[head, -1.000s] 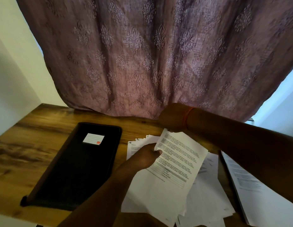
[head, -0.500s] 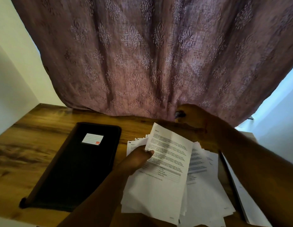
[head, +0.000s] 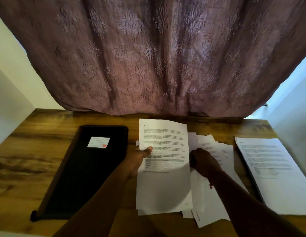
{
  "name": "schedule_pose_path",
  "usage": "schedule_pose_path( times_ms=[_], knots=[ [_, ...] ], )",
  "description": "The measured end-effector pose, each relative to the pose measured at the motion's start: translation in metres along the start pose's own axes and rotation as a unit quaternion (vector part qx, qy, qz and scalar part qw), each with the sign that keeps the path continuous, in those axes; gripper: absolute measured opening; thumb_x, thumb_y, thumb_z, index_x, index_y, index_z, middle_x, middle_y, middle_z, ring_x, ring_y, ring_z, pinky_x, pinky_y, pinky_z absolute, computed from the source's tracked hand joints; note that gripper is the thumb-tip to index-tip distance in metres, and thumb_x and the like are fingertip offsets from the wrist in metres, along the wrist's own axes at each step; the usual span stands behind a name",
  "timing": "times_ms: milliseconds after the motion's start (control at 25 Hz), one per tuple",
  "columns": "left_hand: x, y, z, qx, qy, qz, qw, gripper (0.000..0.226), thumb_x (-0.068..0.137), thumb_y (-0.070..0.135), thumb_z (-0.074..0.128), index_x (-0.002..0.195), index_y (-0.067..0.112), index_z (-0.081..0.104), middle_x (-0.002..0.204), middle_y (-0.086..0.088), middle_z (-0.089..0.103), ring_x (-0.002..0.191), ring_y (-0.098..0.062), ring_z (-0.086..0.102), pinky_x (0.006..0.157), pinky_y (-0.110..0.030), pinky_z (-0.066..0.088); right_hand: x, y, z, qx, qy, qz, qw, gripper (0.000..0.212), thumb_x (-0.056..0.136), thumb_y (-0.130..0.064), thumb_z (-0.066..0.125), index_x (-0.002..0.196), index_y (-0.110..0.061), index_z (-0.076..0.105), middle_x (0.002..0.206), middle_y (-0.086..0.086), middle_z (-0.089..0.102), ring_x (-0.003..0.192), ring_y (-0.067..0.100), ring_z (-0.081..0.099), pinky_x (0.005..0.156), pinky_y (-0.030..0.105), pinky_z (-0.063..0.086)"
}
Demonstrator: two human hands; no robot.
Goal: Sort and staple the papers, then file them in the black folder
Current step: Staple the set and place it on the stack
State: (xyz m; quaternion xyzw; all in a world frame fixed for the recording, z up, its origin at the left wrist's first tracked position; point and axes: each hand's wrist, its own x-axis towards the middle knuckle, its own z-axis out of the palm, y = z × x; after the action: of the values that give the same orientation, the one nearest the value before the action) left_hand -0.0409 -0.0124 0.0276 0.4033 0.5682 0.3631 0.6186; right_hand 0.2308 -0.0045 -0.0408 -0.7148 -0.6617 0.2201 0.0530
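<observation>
Here, black folder [head: 87, 170] closed, left hand [head: 137, 161] fingers pinching printed sheet [head: 164, 159], right hand [head: 202, 161] fingers curled on loose papers [head: 215, 168].

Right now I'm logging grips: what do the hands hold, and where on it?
The left hand pinches the printed sheet at its left edge, thumb on top. The right hand rests curled on the loose papers; any grip there can't be told.

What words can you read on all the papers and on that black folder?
"Section 9": heading at the top of the sheet that the left hand holds.
Paragraphs and table below it: too blurred to read.
White label on the black folder: ruled lines and a red mark, no readable words.
Loose papers under the right hand: too small.
Stack at the right: too blurred.
</observation>
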Motion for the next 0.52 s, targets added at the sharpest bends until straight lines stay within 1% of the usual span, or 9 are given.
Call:
schedule_pose_path(
  times_ms=[120, 160, 200, 240, 280, 320, 360, 440, 520],
  knots=[
    [0.005, 0.000, 0.002, 0.000, -0.006, 0.009, 1.000, 0.033, 0.083, 0.030, 0.071, 0.116, 0.028, 0.066, 0.113, 0.004, 0.072, 0.109, -0.021, 0.065, 0.097, -0.047, 0.052, -0.007, 0.010, 0.009, -0.075, 0.051, -0.035, 0.995, 0.038, 0.088, -0.046, 0.064, 0.121, -0.028, 0.059, 0.122, -0.006, 0.059, 0.109, 0.018, 0.057, 0.097, 0.039, 0.051],
    [0.006, 0.002, 0.006, 0.000, -0.011, 0.012, 1.000, 0.034, 0.080, 0.033, 0.073, 0.113, 0.029, 0.067, 0.113, 0.005, 0.072, 0.110, -0.022, 0.065, 0.101, -0.051, 0.049, -0.011, 0.011, 0.005, -0.011, 0.077, -0.026, 0.997, 0.043, 0.089, -0.044, 0.065, 0.127, -0.026, 0.058, 0.127, -0.005, 0.059, 0.114, 0.021, 0.056, 0.100, 0.043, 0.049],
    [0.009, 0.003, 0.011, -0.002, -0.022, 0.014, 1.000, 0.028, 0.082, 0.032, 0.072, 0.109, 0.030, 0.069, 0.109, 0.007, 0.074, 0.110, -0.022, 0.065, 0.102, -0.051, 0.048, -0.018, 0.011, -0.002, 0.131, 0.089, 0.010, 0.987, 0.043, 0.091, -0.042, 0.063, 0.129, -0.022, 0.057, 0.129, -0.002, 0.060, 0.117, 0.024, 0.057, 0.101, 0.046, 0.048],
    [0.010, 0.006, 0.020, -0.004, -0.038, 0.016, 0.999, 0.019, 0.087, 0.028, 0.069, 0.106, 0.030, 0.069, 0.105, 0.009, 0.075, 0.109, -0.021, 0.065, 0.101, -0.050, 0.048, -0.028, 0.011, -0.014, 0.316, 0.075, 0.055, 0.944, 0.041, 0.094, -0.043, 0.057, 0.128, -0.019, 0.058, 0.127, -0.001, 0.062, 0.117, 0.026, 0.060, 0.100, 0.047, 0.049],
    [0.012, 0.009, 0.030, -0.002, -0.059, 0.016, 0.998, 0.016, 0.091, 0.026, 0.065, 0.106, 0.030, 0.068, 0.104, 0.009, 0.075, 0.109, -0.021, 0.065, 0.102, -0.050, 0.048, -0.039, 0.013, -0.026, 0.479, 0.035, 0.079, 0.874, 0.044, 0.096, -0.048, 0.048, 0.127, -0.019, 0.058, 0.125, 0.002, 0.065, 0.115, 0.027, 0.062, 0.097, 0.047, 0.051],
    [0.012, 0.012, 0.043, 0.005, -0.077, 0.019, 0.997, 0.018, 0.093, 0.026, 0.063, 0.110, 0.030, 0.066, 0.108, 0.007, 0.074, 0.111, -0.022, 0.064, 0.103, -0.050, 0.047, -0.051, 0.017, -0.037, 0.596, -0.013, 0.077, 0.799, 0.049, 0.097, -0.053, 0.039, 0.128, -0.020, 0.058, 0.123, 0.004, 0.067, 0.112, 0.027, 0.065, 0.095, 0.046, 0.052],
    [0.013, 0.013, 0.057, 0.015, -0.095, 0.025, 0.995, 0.023, 0.093, 0.028, 0.062, 0.115, 0.029, 0.065, 0.113, 0.005, 0.073, 0.114, -0.023, 0.062, 0.105, -0.050, 0.045, -0.065, 0.021, -0.049, 0.659, -0.043, 0.057, 0.749, 0.051, 0.097, -0.054, 0.033, 0.129, -0.022, 0.057, 0.124, 0.006, 0.067, 0.112, 0.027, 0.065, 0.095, 0.046, 0.053],
    [0.016, 0.014, 0.092, 0.028, -0.128, 0.034, 0.991, 0.034, 0.089, 0.033, 0.061, 0.123, 0.027, 0.061, 0.118, 0.004, 0.071, 0.117, -0.022, 0.061, 0.106, -0.050, 0.044, -0.084, 0.039, -0.070, 0.704, -0.032, 0.007, 0.709, 0.041, 0.100, -0.040, 0.037, 0.133, -0.020, 0.053, 0.128, 0.011, 0.064, 0.115, 0.029, 0.063, 0.096, 0.048, 0.051],
    [0.016, 0.015, 0.126, 0.027, -0.143, 0.032, 0.989, 0.033, 0.092, 0.031, 0.059, 0.125, 0.025, 0.060, 0.118, 0.002, 0.071, 0.114, -0.022, 0.063, 0.102, -0.047, 0.047, -0.091, 0.066, -0.086, 0.680, 0.018, -0.009, 0.733, 0.035, 0.100, -0.019, 0.047, 0.134, -0.013, 0.052, 0.129, 0.013, 0.063, 0.117, 0.032, 0.062, 0.097, 0.049, 0.049]
  ],
)
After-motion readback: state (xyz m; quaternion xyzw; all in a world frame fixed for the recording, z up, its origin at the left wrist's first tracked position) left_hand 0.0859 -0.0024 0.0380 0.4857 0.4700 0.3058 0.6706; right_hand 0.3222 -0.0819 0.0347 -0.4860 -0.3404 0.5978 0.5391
